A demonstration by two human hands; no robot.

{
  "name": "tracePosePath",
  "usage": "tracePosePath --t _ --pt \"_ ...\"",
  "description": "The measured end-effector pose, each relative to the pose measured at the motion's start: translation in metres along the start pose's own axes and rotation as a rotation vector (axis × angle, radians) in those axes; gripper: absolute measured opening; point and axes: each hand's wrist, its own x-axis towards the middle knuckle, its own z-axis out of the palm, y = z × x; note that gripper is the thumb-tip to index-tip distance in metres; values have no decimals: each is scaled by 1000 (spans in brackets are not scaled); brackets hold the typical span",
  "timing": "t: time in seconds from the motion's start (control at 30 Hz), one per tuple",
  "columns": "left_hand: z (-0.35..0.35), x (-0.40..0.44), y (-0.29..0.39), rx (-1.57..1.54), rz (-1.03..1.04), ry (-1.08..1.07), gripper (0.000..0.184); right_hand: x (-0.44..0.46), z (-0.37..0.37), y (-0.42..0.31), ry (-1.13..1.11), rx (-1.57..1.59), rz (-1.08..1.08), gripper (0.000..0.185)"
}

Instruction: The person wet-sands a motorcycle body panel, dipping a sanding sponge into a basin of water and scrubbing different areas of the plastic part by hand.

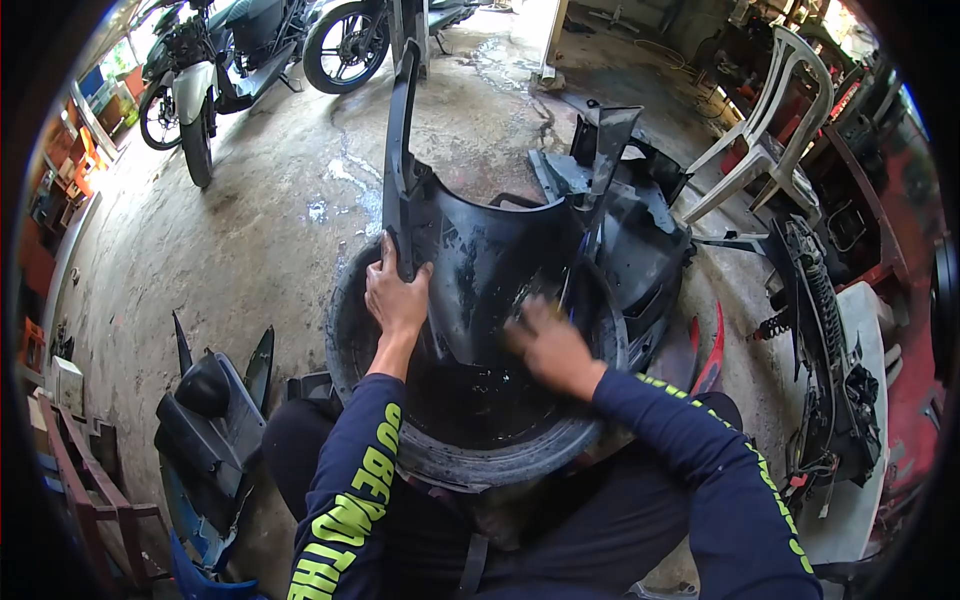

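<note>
A black motorcycle fairing panel [465, 255] stands tilted in a round, dark tub [480, 460] that looks made from a tyre. Its surface is wet in patches. My left hand [396, 298] is closed around the panel's left edge, thumb on the inner face and fingers on the outside. On the panel's lower right, my right hand [555, 345] is smeared by motion, with its fingers against or very near the wet surface. Whether it holds something cannot be made out. Dark liquid [480, 400] lies in the bottom of the tub.
More dark body panels [640, 230] lie behind the tub to the right, and others [215, 420] lie on the floor at left. A white plastic chair [765, 130] stands back right. Motorcycles [200, 90] are parked at the back left. A motorcycle frame part [825, 340] leans at right.
</note>
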Motion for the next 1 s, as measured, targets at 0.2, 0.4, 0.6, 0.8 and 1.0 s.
tracePosePath --t 0.2,0.4,0.6,0.8,1.0 --pt "-3 0 2 -25 -5 -26 89 29 7 43 191 -53 112 48" --pt "3 0 -4 -19 -46 -56 88 34 19 30 120 37 -7 52" --pt "-3 -5 -1 -19 -146 -131 89 45 37 4 122 71 12 46" --pt "-12 -9 6 -21 -190 -154 89 91 28 50 193 -159 310 48" --pt "-8 -13 2 -12 -183 -134 89 106 25 58 236 -222 449 47"
